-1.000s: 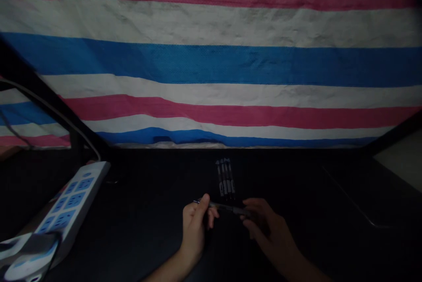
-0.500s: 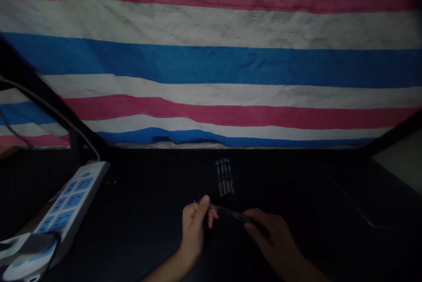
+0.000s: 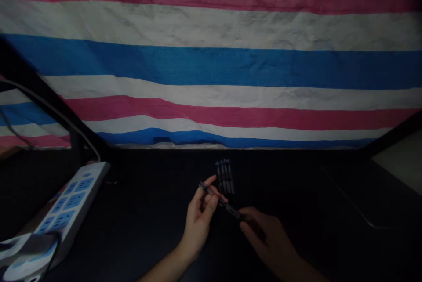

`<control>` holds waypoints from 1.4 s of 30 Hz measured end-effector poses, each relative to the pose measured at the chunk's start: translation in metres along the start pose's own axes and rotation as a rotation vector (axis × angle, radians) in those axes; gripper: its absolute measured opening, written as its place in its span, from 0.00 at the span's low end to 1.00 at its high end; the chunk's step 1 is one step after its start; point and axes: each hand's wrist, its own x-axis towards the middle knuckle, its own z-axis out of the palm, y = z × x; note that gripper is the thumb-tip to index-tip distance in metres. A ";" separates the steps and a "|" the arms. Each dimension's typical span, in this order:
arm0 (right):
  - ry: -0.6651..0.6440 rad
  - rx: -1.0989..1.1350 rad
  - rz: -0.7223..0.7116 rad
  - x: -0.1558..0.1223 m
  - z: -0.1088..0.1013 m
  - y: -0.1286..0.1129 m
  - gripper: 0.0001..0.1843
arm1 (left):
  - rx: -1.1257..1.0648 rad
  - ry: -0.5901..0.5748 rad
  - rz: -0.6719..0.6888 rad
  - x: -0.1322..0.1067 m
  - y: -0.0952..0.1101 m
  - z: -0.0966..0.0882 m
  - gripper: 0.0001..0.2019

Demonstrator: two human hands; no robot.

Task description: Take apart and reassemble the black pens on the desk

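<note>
A dark pen (image 3: 232,210) with a clear barrel slants between my two hands above the black table. My right hand (image 3: 268,233) pinches its lower right end between thumb and fingers. On the other side, my left hand (image 3: 201,218) has loosely curled fingers behind the upper part of the pen, its thumb close against the barrel. The pen's clip end shows past the left fingers. Just beyond the hands, several similar pens (image 3: 225,175) lie side by side on the table, their near ends partly hidden by the left fingers.
On the left lies a white power strip (image 3: 94,176) with blue sockets and a plugged-in adapter (image 3: 38,244). A flat dark panel (image 3: 372,194) rests at the right. Behind the table hangs a striped red, white and blue sheet (image 3: 211,66).
My left hand has turned and loosened its fingers around the pen. The pen now tilts more steeply, its clip end raised. My right hand has shifted slightly left, still gripping the other end.
</note>
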 end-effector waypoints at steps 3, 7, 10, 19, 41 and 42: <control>0.025 0.029 0.043 -0.001 0.001 0.003 0.15 | -0.014 0.060 0.037 0.006 -0.001 -0.004 0.27; 0.022 0.051 0.052 -0.003 0.003 0.005 0.15 | 0.024 0.046 0.041 0.008 0.001 -0.006 0.24; 0.022 0.047 0.042 -0.005 0.003 0.005 0.15 | 0.029 -0.004 0.019 0.008 0.001 -0.007 0.21; 0.009 0.053 0.054 -0.003 0.005 0.005 0.16 | 0.004 -0.103 -0.018 0.011 -0.004 -0.009 0.27; -0.001 0.040 0.038 -0.002 0.002 0.004 0.15 | -0.040 -0.052 -0.036 0.014 -0.003 -0.009 0.22; -0.005 0.043 0.040 -0.002 0.002 0.004 0.15 | -0.040 -0.044 -0.036 0.014 -0.003 -0.009 0.22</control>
